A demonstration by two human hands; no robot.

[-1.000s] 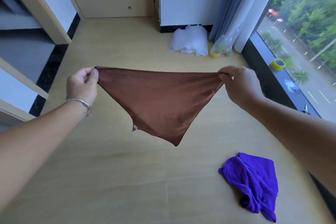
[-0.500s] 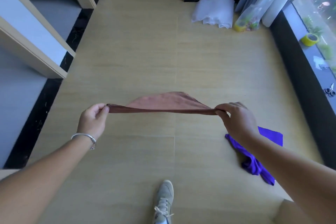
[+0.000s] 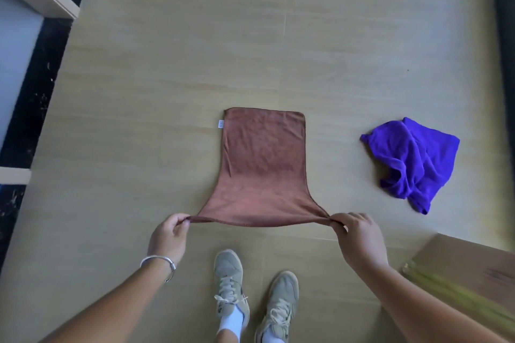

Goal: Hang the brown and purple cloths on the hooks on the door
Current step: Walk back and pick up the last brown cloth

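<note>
Two cloths show: one brown cloth (image 3: 262,170) and one purple cloth (image 3: 412,161). Two hands, two shoes (image 3: 231,281) and one bracelet (image 3: 158,260) also show. The brown cloth is soft with a fine nap and a thin dark hem, and carries a small white tag (image 3: 220,124) on its left edge; it flares from a narrow, square-cornered far end to a wide near edge pulled taut. Whether its far end touches the floor (image 3: 167,64) cannot be told. The purple cloth lies crumpled in folds on the floor, well apart to the right of the brown one. The floor is pale wood-grain with straight seams. The left hand (image 3: 168,237) pinches the near left corner of the brown cloth between thumb and curled fingers; the right hand (image 3: 359,237) pinches the near right corner likewise. Both forearms reach forward and inward, above the beige laced shoes.
</note>
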